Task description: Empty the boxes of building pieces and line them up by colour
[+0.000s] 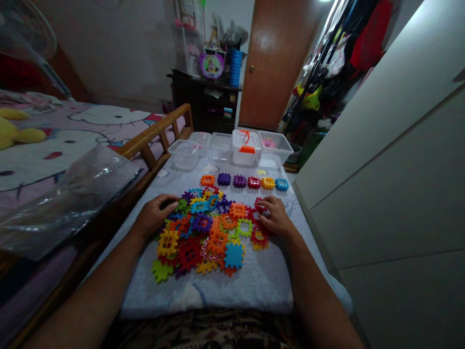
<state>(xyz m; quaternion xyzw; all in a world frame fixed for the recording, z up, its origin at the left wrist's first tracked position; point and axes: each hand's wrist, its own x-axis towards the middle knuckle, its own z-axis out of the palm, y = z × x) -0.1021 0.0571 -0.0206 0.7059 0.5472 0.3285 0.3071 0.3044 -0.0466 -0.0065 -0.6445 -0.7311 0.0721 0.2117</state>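
Observation:
A pile of colourful interlocking plastic tiles lies on the cloth-covered table in front of me. At its left edge my left hand rests with curved fingers, thumb and forefinger apart, beside a green tile. My right hand is at the pile's right edge, its fingers spread over red and pink tiles; they seem to touch them, and no grip shows. Close below that hand lies a red tile with a round opening. Behind the pile stands a row of block-like pieces, including an orange one and a blue one.
At the table's far end stand clear plastic boxes, one with an orange-handled lid. A wooden bed rail with a plastic bag borders the left side. A pale cabinet rises on the right.

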